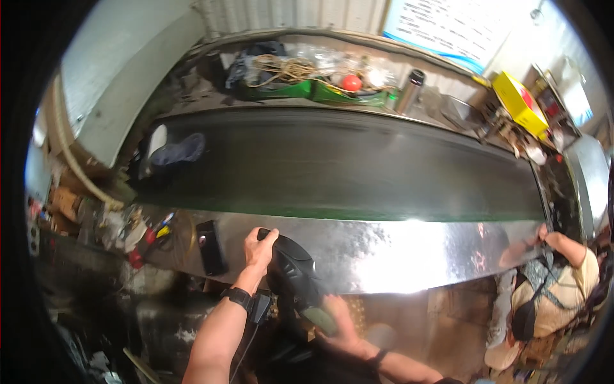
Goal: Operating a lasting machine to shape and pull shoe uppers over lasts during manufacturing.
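Note:
My left hand (259,251) grips the upper end of a black shoe (292,261), its fingers curled over the tip. The shoe slants down toward me, in front of the metal ledge. Against its lower end, by an olive-green patch (318,320), my right hand (343,328) is closed. Motion smears these fingers, and I cannot tell whether the green patch belongs to the shoe. A black phone-like slab (210,248) lies on the ledge to the left of my left hand. Past the ledge, a bluish, sole-shaped piece (180,150) rests at the left end of the dark belt.
A shiny metal ledge (332,246) borders the dark belt (358,163). At far right, another person's hand (545,234) touches the ledge. Behind the belt stand green trays (281,90), a steel flask (410,93) and a yellow box (519,102). Small tools (160,233) clutter the left.

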The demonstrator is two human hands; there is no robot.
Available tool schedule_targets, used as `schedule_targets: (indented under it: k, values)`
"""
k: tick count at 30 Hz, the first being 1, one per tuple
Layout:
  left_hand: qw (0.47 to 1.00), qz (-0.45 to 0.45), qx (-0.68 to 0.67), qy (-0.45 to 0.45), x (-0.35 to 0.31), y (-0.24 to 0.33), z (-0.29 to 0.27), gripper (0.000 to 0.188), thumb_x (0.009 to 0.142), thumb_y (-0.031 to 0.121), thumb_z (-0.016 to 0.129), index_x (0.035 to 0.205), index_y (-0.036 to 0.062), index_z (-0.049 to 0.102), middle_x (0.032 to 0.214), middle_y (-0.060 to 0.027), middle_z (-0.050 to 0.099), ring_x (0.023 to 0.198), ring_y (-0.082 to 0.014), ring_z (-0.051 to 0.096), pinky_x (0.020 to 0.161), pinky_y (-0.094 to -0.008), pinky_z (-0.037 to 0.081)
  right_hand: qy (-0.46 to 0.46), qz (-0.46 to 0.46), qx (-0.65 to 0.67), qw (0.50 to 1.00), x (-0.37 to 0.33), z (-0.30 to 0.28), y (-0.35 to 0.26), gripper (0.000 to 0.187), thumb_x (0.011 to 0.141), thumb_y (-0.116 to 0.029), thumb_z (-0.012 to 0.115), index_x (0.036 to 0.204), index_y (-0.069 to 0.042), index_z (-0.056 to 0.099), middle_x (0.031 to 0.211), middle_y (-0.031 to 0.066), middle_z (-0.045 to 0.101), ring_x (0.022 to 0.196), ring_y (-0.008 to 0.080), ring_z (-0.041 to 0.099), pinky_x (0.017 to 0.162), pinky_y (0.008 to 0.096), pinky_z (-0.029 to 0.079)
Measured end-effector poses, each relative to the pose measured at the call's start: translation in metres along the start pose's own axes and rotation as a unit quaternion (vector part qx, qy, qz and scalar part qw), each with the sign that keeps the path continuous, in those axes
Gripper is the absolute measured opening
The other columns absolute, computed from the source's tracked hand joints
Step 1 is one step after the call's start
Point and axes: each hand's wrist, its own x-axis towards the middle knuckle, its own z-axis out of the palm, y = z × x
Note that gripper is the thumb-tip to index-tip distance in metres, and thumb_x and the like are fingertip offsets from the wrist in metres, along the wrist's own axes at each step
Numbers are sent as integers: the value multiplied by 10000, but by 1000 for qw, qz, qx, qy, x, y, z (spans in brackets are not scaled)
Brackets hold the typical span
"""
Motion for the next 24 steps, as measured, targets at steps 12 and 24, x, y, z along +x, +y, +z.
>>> schedule_targets:
  k: [12,24]
  values:
    - [972,171,-79,138,-142,61,-190,271,881,273,774,945,24,691,828,7,657,786,-79,559,714,-281,478,-324,360,308,819,105,30,-110,822,962,-278,709,1535,102,260,1511,224,443,1372,262,445,1101,362,404]
    - [840,74,-264,469,-399,-32,-506,465,1023,458,577,1149,24,682,1114,-41,682,1004,-126,593,915,-301,464,-446,123,354,812,-8,252,-342,399,987,-134,684,1292,105,584,1030,56,712,895,76,614,789,234,510]
